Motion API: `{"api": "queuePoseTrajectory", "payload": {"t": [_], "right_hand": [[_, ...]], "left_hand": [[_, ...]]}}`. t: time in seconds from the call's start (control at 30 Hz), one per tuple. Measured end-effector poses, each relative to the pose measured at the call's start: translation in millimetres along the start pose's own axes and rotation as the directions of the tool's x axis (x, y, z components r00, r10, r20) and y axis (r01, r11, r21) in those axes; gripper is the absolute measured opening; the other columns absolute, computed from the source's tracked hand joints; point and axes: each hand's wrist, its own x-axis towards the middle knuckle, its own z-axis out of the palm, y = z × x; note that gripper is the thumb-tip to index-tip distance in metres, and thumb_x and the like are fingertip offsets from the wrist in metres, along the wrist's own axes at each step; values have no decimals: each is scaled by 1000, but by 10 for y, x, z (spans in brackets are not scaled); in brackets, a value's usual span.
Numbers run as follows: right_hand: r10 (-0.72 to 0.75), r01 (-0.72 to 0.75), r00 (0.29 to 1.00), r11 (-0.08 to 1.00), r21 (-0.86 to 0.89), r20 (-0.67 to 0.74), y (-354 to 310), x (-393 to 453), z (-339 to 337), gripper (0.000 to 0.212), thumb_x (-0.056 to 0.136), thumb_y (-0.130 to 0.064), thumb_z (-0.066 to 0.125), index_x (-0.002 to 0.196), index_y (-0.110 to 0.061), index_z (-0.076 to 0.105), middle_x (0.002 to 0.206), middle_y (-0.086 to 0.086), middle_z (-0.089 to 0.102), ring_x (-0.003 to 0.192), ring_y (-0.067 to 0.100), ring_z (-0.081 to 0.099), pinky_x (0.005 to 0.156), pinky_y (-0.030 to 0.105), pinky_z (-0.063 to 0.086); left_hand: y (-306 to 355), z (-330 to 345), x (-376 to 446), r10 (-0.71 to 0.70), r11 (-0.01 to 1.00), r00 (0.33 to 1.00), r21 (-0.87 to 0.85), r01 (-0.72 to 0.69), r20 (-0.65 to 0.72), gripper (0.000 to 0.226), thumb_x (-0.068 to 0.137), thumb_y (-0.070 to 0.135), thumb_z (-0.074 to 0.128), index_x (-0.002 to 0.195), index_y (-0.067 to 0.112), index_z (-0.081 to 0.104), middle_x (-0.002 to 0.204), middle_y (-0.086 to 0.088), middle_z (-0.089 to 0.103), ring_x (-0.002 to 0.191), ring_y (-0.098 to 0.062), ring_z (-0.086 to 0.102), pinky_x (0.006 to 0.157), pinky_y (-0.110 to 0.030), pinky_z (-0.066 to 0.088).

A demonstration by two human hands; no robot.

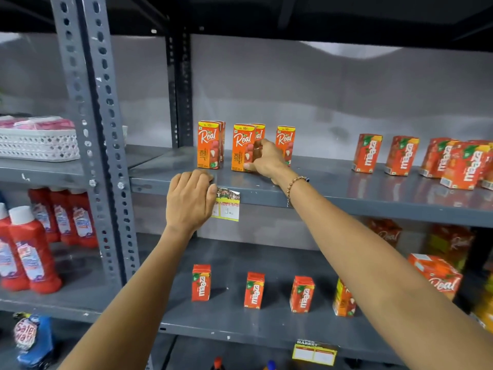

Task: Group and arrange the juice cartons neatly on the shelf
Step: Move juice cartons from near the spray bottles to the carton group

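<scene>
Orange Real litchi cartons stand on the grey upper shelf: a pair at the left, a front carton with another behind it, and a single one to the right. My right hand grips the front carton's right side. My left hand rests on the shelf's front edge, fingers curled over it, holding nothing. Red Maaza cartons stand scattered at the shelf's right. Three more Maaza cartons stand spaced apart on the lower shelf.
A price label hangs from the shelf edge beside my left hand. Perforated grey uprights divide the shelving. Red bottles and a white basket fill the left bay. Larger Real cartons sit at lower right.
</scene>
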Motion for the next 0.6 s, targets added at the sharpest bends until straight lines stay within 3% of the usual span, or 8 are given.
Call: {"api": "queuePoseTrajectory", "payload": {"t": [0.17,0.3,0.4,0.5,0.6], "right_hand": [[-23,25,999,998,-55,36,35,12,9,59,79,-12,74,130,-12,45,130,5,59,121,22,55,101,32,44],[-2,2,1000,1000,0,20,105,-48,-72,70,80,-18,73,140,-13,36,137,5,54,128,24,51,105,37,43],[-31,34,993,999,31,-110,216,-189,-299,49,86,-15,67,131,-11,48,124,6,62,117,21,57,94,29,45],[-113,116,968,993,2,-225,423,-396,-626,27,86,-10,63,113,-9,63,112,7,68,103,18,64,94,30,50],[-153,154,924,988,-25,-351,697,-605,-1026,20,87,-6,58,105,-7,67,103,5,69,89,12,62,85,21,49]], "left_hand": [[-5,-8,-3,7,1000,1000,-19,-7,-14,51,100,36,19,88,10,62,86,-5,64,71,-25,55,75,-33,34],[27,-61,-1,-40,993,999,-115,40,3,44,98,34,25,91,11,62,90,-4,65,79,-23,57,80,-31,33],[157,-106,-25,-88,986,995,-147,80,-45,42,98,30,28,92,11,65,96,-3,67,94,-22,57,86,-32,34],[474,-81,-68,-114,985,991,-137,103,-74,45,98,30,26,98,13,67,105,-3,67,110,-22,52,101,-37,31],[962,-29,-72,-93,983,994,-162,83,-58,50,100,33,21,105,13,67,109,-3,67,114,-22,48,108,-40,27]]}}
